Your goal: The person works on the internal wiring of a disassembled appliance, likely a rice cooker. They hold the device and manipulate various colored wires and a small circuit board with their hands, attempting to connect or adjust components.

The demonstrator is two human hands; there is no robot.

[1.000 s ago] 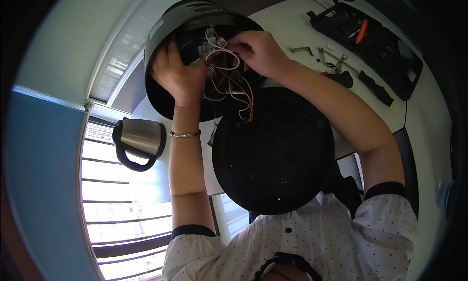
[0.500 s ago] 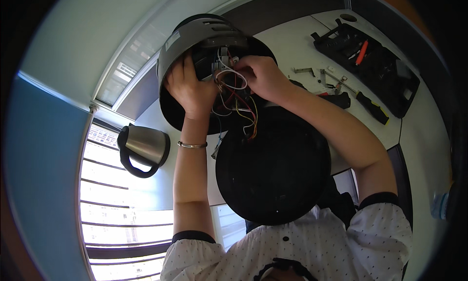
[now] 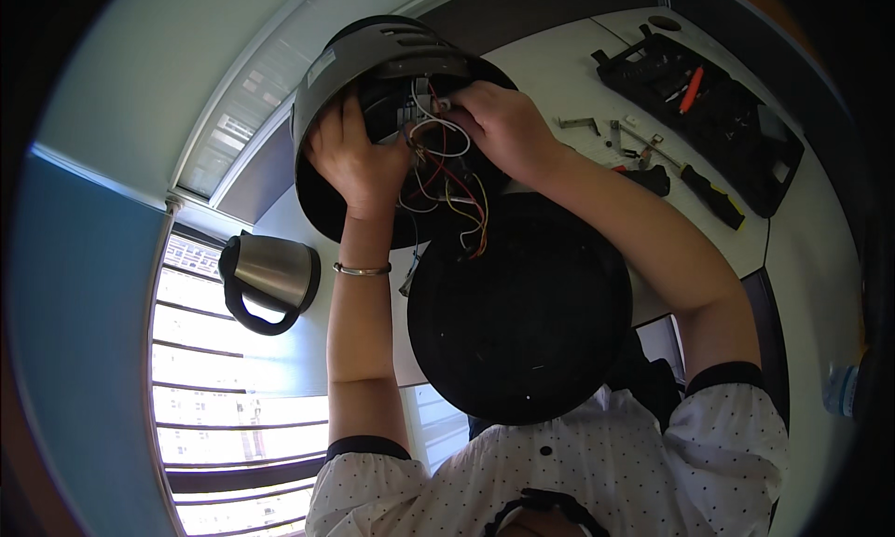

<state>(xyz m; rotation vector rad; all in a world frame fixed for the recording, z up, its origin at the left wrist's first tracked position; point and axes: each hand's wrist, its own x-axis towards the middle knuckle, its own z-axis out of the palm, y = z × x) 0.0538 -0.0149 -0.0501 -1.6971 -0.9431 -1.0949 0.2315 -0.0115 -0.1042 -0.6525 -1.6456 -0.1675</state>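
Observation:
A round black and grey appliance housing [image 3: 373,57] lies open on the white table, with a bundle of white, red, yellow and orange wires [image 3: 457,187] spilling from its inside. My left hand [image 3: 359,159], with a metal bracelet on the wrist, reaches into the housing and grips its inner edge. My right hand [image 3: 503,127] is inside the opening at the right, with its fingertips pinched on the white wires near a small connector. A round black base plate [image 3: 522,313] lies just in front of the housing and is joined to it by the wires.
A steel kettle with a black handle [image 3: 270,276] stands at the left by the window blinds. An open black tool case [image 3: 718,108] lies at the back right. Near it are a screwdriver [image 3: 709,192], pliers and small metal parts [image 3: 583,122].
Both hands have stayed inside the housing. My right hand has shifted a little higher on the white wires, and the whole view has drifted slightly.

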